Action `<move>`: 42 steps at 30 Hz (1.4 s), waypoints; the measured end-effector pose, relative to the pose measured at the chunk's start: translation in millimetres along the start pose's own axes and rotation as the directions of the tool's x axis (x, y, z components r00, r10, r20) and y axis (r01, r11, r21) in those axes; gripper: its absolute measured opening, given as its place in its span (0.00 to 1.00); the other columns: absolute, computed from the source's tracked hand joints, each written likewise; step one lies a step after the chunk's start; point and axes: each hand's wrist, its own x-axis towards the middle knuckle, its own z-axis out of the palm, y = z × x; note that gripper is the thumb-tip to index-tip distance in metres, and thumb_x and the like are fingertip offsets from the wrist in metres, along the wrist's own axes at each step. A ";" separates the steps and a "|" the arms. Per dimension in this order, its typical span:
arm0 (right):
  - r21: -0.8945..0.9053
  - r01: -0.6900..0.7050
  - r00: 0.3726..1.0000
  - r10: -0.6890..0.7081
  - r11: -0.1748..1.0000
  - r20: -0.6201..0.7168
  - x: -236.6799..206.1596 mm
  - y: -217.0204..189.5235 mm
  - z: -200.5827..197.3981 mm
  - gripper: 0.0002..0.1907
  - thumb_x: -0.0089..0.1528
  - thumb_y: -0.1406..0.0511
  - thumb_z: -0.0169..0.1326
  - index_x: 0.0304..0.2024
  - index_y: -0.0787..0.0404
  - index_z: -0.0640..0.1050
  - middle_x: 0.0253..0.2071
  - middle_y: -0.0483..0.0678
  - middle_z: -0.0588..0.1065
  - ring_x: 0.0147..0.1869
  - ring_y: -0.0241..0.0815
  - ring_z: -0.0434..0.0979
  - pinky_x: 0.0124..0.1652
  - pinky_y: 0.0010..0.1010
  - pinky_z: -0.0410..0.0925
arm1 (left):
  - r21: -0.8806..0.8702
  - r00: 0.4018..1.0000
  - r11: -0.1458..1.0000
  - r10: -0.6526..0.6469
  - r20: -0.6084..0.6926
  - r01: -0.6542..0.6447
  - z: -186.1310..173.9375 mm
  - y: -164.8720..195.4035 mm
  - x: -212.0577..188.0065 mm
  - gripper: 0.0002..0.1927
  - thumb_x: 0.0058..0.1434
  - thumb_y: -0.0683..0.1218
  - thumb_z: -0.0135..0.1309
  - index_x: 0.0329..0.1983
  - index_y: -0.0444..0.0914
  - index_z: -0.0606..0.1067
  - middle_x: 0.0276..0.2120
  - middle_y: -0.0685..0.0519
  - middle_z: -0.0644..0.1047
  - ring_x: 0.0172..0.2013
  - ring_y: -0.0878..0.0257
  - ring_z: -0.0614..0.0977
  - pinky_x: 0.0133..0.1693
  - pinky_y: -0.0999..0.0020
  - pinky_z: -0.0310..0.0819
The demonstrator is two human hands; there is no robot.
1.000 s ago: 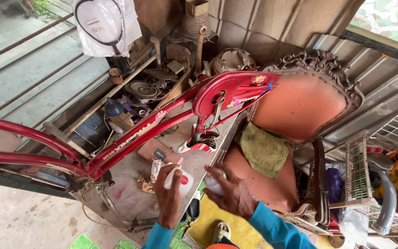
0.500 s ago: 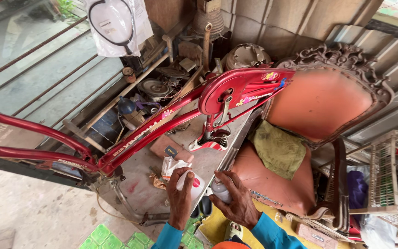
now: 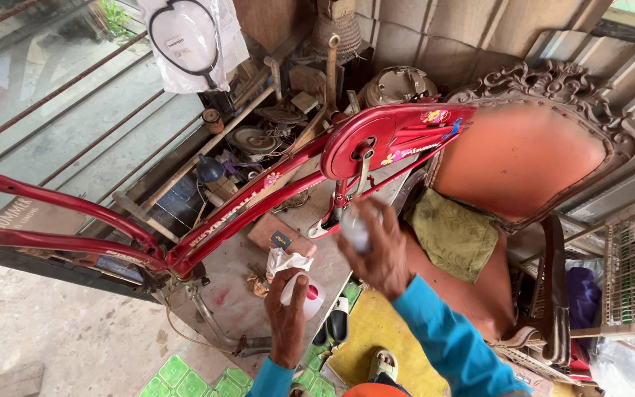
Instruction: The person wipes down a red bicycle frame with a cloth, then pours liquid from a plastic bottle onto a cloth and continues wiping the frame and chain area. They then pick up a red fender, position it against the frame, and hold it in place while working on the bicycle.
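A red bicycle frame (image 3: 259, 202) lies across the view, its round red chain guard (image 3: 358, 147) near the middle. My left hand (image 3: 288, 312) is low, closed around a small white bottle with a red spot (image 3: 304, 294) and a crumpled white cloth (image 3: 286, 261). My right hand (image 3: 380, 246), in a blue sleeve, is raised just below the chain guard by the crank and holds a small white object (image 3: 354, 229), blurred and partly hidden by the fingers.
An ornate wooden chair with an orange back (image 3: 531, 158) and a green cloth (image 3: 450, 231) on its seat stands at the right. Cluttered shelves of metal parts (image 3: 273, 140) sit behind the frame. A white wire rack (image 3: 626, 272) is at far right.
My right hand has lifted from beside the left hand up toward the crank under the chain guard. The left hand stays low with the bottle and cloth.
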 end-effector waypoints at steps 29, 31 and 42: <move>0.187 -0.158 0.875 0.050 0.970 0.481 -91.6 -26.5 23.2 0.55 0.55 0.59 0.69 0.75 0.67 0.51 0.62 0.68 0.70 0.53 0.71 0.79 0.49 0.49 0.75 | -0.093 0.982 0.986 0.151 0.111 -0.140 -9.3 -7.5 14.5 0.19 0.63 0.52 0.56 0.51 0.35 0.73 0.45 0.50 0.77 0.44 0.63 0.78 0.44 0.68 0.76; 0.175 -0.190 0.883 0.090 0.966 0.461 -92.6 -17.2 12.4 0.56 0.55 0.59 0.69 0.75 0.67 0.51 0.62 0.68 0.71 0.54 0.70 0.79 0.49 0.49 0.76 | -0.025 0.977 0.991 0.134 0.164 -0.132 6.6 -11.5 11.5 0.19 0.63 0.51 0.58 0.51 0.34 0.74 0.44 0.49 0.76 0.43 0.63 0.78 0.44 0.68 0.75; 0.165 -0.284 0.863 0.177 0.945 0.473 -97.5 43.2 -61.4 0.54 0.54 0.61 0.67 0.76 0.63 0.51 0.70 0.66 0.65 0.56 0.70 0.77 0.48 0.49 0.75 | 0.172 0.913 0.981 -0.155 0.378 0.095 106.5 -16.5 9.0 0.21 0.57 0.53 0.64 0.47 0.35 0.74 0.39 0.51 0.79 0.39 0.65 0.79 0.40 0.68 0.77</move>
